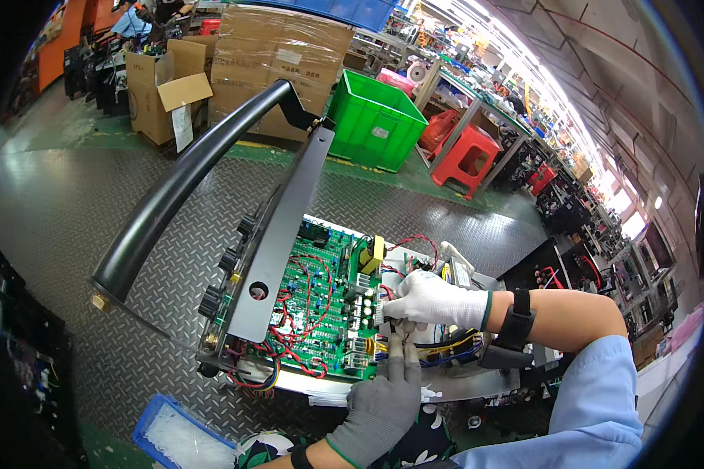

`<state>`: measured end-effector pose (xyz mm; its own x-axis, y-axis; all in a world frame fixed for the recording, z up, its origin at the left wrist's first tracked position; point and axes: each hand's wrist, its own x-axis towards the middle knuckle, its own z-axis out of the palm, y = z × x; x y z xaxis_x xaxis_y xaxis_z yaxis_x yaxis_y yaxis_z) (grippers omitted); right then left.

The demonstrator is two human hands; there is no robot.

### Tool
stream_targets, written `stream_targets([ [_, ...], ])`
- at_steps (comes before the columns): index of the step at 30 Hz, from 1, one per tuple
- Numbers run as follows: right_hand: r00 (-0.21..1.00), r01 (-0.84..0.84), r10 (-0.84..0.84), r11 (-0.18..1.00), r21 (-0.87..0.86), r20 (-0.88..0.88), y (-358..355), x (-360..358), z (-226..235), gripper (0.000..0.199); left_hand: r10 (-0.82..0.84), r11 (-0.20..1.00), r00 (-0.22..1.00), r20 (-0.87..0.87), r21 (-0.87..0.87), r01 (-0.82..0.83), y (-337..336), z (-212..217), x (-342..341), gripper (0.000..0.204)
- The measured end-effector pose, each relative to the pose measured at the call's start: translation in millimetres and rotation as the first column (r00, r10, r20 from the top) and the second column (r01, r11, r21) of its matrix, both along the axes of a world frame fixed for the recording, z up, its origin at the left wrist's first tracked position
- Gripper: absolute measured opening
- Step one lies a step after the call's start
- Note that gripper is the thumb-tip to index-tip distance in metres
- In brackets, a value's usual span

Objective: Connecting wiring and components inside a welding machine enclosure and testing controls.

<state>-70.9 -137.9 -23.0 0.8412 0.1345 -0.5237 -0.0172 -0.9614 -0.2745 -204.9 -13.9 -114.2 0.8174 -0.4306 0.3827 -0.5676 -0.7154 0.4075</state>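
A green circuit board (321,293) packed with components lies in an opened metal chassis in front of me. My right hand (438,301), in a white glove, bends over the board's right edge. Its fingers are closed near a row of capacitors and a white connector, and what they hold is hidden. My left hand (382,410), in a grey glove, reaches up from below. Two of its fingers are stretched out side by side, their tips just under the right hand's. Thin red wires (326,309) loop across the board. A yellow transformer (372,254) stands on its upper right part.
A grey side panel (285,234) with black knobs and a long black handle (188,172) rises left of the board. A blue tray (181,436) holds clear bags below. Beyond the textured mat (368,195) stand a green crate (375,121), cartons (281,59) and a red stool (468,156).
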Motion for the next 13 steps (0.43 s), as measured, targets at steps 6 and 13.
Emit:
stream_targets([
  [6, 0.999, 0.014, -0.016, 0.999, -0.041, -0.035, 11.2, 1.1, 3.6, 0.038, 0.023, 1.000, 1.000, 0.003, -0.003, -0.023, -2.8, 5.3, -0.2, 0.053],
  [13, 0.988, 0.052, -0.059, 0.997, -0.057, -0.140, 13.7, 0.3, 11.0, 0.038, -0.090, 0.995, 0.989, -0.115, -0.043, 0.085, 1.9, 33.0, -11.0, 0.054],
])
